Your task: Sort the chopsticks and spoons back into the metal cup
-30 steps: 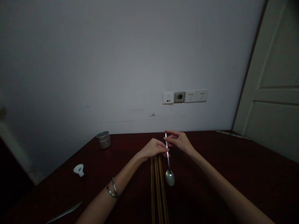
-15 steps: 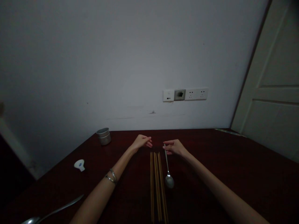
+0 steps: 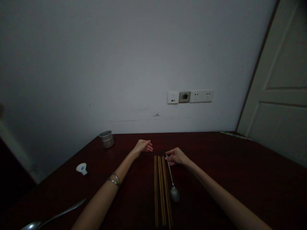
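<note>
Pinch grip, right hand: thumb and fingers closed on the handle end of the long-handled spoon, bowl toward the wearer. Left hand: fingers loosely curled, thumb close to them, can't tell if the tips touch; sits beyond the chopsticks, a bit left of their far ends. Both forearms reach forward and inward, right palm side angled down; bracelet on left forearm. Long-handled spoon lies just right of the chopsticks, handle slanting toward their far tips; can't tell if it fully rests on the dark red table. Chopsticks lie lengthwise, side by side. Left side: metal cup upright near the wall, small white piece with blue mark, second spoon near left forearm.
</note>
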`<control>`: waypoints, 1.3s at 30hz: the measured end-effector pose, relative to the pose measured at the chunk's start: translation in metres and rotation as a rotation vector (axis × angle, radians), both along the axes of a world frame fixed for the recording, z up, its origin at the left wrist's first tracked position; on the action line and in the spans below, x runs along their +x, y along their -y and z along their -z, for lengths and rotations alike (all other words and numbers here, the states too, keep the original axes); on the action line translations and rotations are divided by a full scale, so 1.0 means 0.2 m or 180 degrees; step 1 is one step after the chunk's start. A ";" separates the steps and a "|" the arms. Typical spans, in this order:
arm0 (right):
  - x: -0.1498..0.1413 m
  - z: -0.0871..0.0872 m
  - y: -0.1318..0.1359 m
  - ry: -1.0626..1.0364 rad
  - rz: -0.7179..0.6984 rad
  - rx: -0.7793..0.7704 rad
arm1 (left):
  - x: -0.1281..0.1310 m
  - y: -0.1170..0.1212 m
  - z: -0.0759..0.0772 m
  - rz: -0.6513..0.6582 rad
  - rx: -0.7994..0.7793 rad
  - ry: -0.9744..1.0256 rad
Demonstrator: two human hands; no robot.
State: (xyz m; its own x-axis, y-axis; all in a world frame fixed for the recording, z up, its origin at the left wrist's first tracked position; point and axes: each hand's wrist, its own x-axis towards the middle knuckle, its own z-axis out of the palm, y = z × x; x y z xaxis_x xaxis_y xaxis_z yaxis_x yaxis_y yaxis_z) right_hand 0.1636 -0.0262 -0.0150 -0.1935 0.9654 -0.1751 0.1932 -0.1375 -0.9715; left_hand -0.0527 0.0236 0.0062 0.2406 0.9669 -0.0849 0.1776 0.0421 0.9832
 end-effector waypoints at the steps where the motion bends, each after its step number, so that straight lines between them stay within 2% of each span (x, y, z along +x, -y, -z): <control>1: 0.00 0.00 0.00 0.0033 -0.0002 -0.0001 | 0.00 0.00 0.00 0.0000 -0.0001 0.0003; 15: -0.03 -0.01 0.05 0.0936 0.0045 0.0320 | 0.02 0.02 -0.01 -0.0044 -0.0163 -0.0055; 29: -0.02 0.10 -0.01 0.1072 0.0057 0.0612 | 0.01 0.03 0.02 0.0114 -0.0179 0.0087; 39: -0.02 0.11 -0.03 0.1213 0.0001 0.0406 | 0.01 0.02 0.03 0.0105 -0.0243 0.0088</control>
